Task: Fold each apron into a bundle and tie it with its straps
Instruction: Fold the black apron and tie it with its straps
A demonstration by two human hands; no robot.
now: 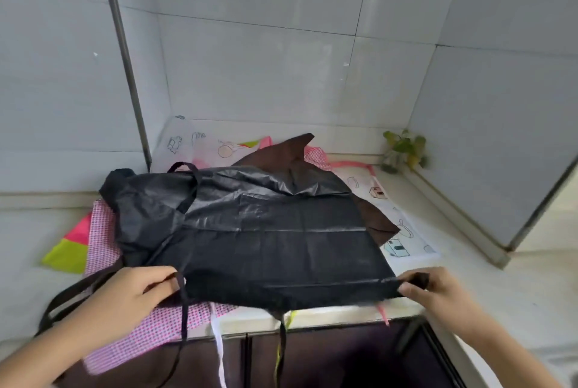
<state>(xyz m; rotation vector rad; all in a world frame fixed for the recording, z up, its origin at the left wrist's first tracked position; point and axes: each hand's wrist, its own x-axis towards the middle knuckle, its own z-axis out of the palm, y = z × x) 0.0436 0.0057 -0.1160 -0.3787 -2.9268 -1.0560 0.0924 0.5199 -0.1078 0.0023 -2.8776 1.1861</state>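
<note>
Black apron (266,231) lies long axis left-right; left hand (125,300) and right hand (438,293) each pinch a near-edge corner, so the fold probably goes away from the person.

top apron (266,231): glossy black | under-apron (103,243): pink dotted | third apron (380,225): brown

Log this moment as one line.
step: fold start | left hand: pinching black apron near edge | right hand: pinching its corner | pile: under apron
</note>
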